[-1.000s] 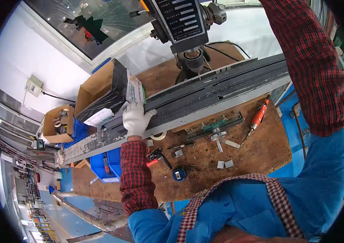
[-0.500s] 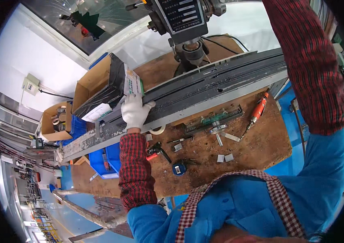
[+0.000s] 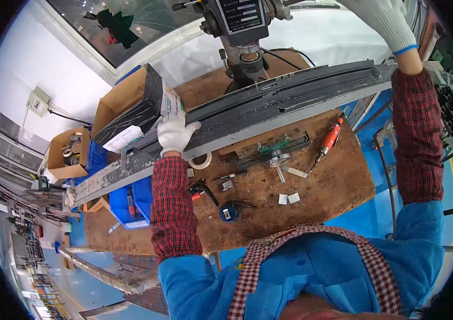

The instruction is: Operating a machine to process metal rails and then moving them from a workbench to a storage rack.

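My left hand (image 3: 174,133), in a white knit glove, lies on a long dark metal profile (image 3: 317,95). Its fingers are stretched forward, with the thumb out to the right. Metal chips dot the profile, which runs across a workbench under a drill press (image 3: 241,38). The drill bit (image 3: 257,81) points down at the profile's far side; I cannot tell whether it touches. At the top right is my right hand (image 3: 385,24), also gloved, raised near the drill press's side lever. The upper edge cuts off its fingers, so its grip is hidden.
On the brown bench (image 3: 312,205) are a red-orange air tool (image 3: 331,137), a green-and-black clamp fixture (image 3: 274,150), a tape roll (image 3: 200,161), a blue tape measure (image 3: 228,213) and small metal pieces (image 3: 289,199). Blue bins (image 3: 141,200) and cardboard boxes (image 3: 69,169) stand left.
My right hand has come into view at the top right as the forearm shifted down in the picture. The view has moved slightly; my left hand stays on the profile.
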The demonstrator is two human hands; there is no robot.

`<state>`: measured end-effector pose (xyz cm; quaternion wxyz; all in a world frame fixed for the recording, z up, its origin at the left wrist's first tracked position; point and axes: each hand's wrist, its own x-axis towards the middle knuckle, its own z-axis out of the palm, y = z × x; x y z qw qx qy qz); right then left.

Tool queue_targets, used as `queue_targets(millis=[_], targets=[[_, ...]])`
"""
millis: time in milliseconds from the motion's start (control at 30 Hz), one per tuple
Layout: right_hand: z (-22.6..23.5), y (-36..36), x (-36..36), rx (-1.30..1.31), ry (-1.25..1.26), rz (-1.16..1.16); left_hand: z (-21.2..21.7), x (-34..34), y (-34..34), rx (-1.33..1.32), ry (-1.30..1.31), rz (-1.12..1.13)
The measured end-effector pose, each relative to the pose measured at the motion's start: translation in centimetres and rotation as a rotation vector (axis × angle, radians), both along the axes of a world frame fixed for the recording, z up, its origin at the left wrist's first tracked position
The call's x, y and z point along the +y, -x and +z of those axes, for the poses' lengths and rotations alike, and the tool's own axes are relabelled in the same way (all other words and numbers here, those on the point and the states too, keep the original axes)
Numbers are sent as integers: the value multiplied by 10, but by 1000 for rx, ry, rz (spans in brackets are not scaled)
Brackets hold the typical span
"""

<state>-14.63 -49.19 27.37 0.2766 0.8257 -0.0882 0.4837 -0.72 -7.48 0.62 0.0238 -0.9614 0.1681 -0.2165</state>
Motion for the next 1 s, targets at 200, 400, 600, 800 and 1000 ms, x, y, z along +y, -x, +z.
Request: queue_targets(millis=[200,400,600,800,1000], targets=[[-26,-10,-34,162,-511,23,7,-8,1,82,-20,33],[-115,12,-36,205,-292,113,-7,-9,2,-69,-75,-26],[-115,-14,-33,453,-803,279,6,-7,6,8,-88,22],[-141,-44,-31,592,-1369,473,4,-14,0,43,-70,15],[-174,-67,-49,601,-1416,518,-6,-7,-3,-12,-4,-17]])
